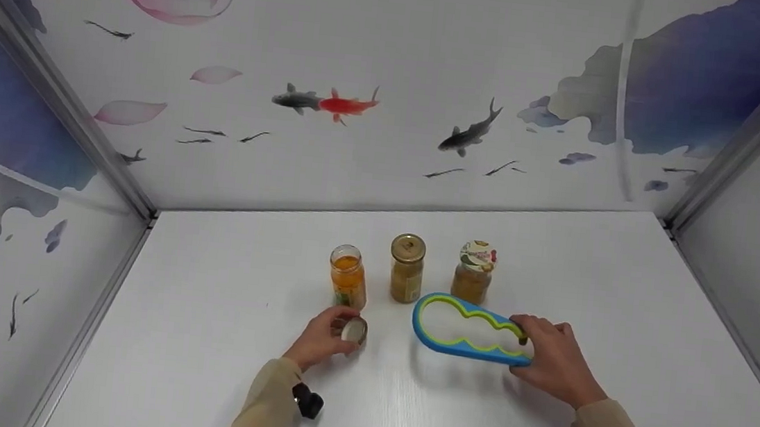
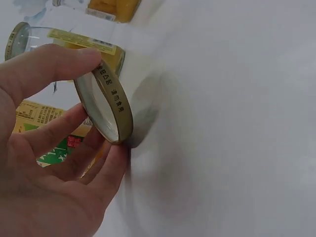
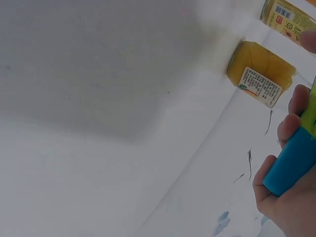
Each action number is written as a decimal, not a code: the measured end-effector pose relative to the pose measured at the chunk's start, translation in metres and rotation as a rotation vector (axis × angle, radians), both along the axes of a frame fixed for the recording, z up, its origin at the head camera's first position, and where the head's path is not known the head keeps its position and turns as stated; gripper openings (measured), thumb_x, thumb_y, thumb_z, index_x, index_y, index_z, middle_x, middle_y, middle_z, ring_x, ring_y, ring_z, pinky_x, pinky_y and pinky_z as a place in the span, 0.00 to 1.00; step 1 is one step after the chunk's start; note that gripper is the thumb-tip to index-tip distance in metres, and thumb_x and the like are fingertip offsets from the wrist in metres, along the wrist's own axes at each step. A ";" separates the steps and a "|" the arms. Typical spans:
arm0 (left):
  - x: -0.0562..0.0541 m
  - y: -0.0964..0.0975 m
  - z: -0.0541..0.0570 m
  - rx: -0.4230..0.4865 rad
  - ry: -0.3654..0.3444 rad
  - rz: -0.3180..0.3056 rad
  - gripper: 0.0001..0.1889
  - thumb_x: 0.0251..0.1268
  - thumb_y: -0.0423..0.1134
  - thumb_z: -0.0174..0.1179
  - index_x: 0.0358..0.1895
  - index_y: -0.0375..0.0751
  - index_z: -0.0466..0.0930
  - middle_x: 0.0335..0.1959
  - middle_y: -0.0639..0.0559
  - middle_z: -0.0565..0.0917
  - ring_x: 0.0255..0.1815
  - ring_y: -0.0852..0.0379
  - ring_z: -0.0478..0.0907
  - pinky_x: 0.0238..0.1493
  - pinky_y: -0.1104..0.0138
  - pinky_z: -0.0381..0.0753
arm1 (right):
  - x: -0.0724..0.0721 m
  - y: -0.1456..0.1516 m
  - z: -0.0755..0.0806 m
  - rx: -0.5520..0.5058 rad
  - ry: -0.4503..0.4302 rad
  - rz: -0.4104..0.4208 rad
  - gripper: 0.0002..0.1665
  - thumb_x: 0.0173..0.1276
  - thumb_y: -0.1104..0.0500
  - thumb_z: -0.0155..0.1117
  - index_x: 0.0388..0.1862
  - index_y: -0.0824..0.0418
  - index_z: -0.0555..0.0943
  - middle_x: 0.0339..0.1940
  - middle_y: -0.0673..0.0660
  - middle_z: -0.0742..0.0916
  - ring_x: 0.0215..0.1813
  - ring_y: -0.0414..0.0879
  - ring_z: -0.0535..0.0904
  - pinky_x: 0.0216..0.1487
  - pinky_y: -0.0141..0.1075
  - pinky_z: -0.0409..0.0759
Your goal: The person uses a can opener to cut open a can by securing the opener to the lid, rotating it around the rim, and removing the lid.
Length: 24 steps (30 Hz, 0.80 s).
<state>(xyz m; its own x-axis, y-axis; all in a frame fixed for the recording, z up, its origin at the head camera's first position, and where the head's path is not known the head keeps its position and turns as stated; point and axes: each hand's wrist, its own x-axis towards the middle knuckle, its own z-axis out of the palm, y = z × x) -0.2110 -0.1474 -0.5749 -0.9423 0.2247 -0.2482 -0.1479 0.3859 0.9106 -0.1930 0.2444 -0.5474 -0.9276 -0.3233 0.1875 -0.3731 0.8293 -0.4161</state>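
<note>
- The left hand [image 1: 317,341] is pinching a gold lid [image 1: 354,331] between thumb and fingertips, holding it on edge; dark lettering is running along its rim.
- At 12 o'clock from the lid, an uncovered jar [image 1: 350,282] of orange contents is standing upright on the bench [image 1: 201,336], near the left fingers.
- The right hand [image 1: 554,359] is gripping one end of a blue-and-green jar opener [image 1: 464,349], fingers curling round it; its broad loop is pointing toward 9 o'clock.
- The opener is lying at 3 o'clock from the lid, well apart from it, and is casting a shadow toward 6 o'clock.
- A gold-lidded jar [image 1: 406,272] is standing at about 3 o'clock from the uncovered one.
- A jar with a patterned lid [image 1: 473,278] is standing at 12 o'clock from the opener, wearing its lid.
- Painted fish [image 1: 345,105] are decorating the wall [image 1: 396,41] at 12 o'clock.
</note>
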 end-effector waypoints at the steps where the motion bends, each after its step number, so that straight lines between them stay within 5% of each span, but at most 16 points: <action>1: 0.000 -0.002 0.001 -0.029 0.019 0.001 0.31 0.50 0.30 0.71 0.60 0.39 0.72 0.57 0.45 0.74 0.57 0.45 0.71 0.60 0.49 0.70 | 0.000 0.000 -0.001 -0.002 0.000 -0.001 0.40 0.39 0.61 0.82 0.54 0.61 0.76 0.41 0.53 0.84 0.43 0.47 0.75 0.47 0.49 0.65; 7: 0.001 -0.008 0.003 -0.164 0.114 -0.025 0.30 0.48 0.28 0.71 0.58 0.37 0.73 0.55 0.44 0.73 0.56 0.44 0.69 0.62 0.48 0.67 | 0.001 0.002 -0.003 -0.010 0.003 -0.005 0.40 0.39 0.61 0.82 0.55 0.62 0.76 0.42 0.53 0.84 0.44 0.48 0.76 0.46 0.49 0.65; 24: -0.004 -0.004 0.001 -0.360 0.137 -0.046 0.27 0.46 0.27 0.71 0.55 0.38 0.75 0.52 0.42 0.71 0.57 0.42 0.67 0.63 0.46 0.66 | 0.003 0.002 -0.005 -0.006 -0.002 -0.018 0.42 0.38 0.61 0.83 0.55 0.63 0.75 0.46 0.55 0.84 0.49 0.52 0.77 0.51 0.53 0.64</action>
<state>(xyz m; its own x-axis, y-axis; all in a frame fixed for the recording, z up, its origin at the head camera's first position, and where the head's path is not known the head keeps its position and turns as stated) -0.2146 -0.1515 -0.5739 -0.9631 0.1890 -0.1916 -0.0094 0.6879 0.7258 -0.1898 0.2465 -0.5523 -0.9336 -0.3051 0.1879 -0.3572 0.8336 -0.4213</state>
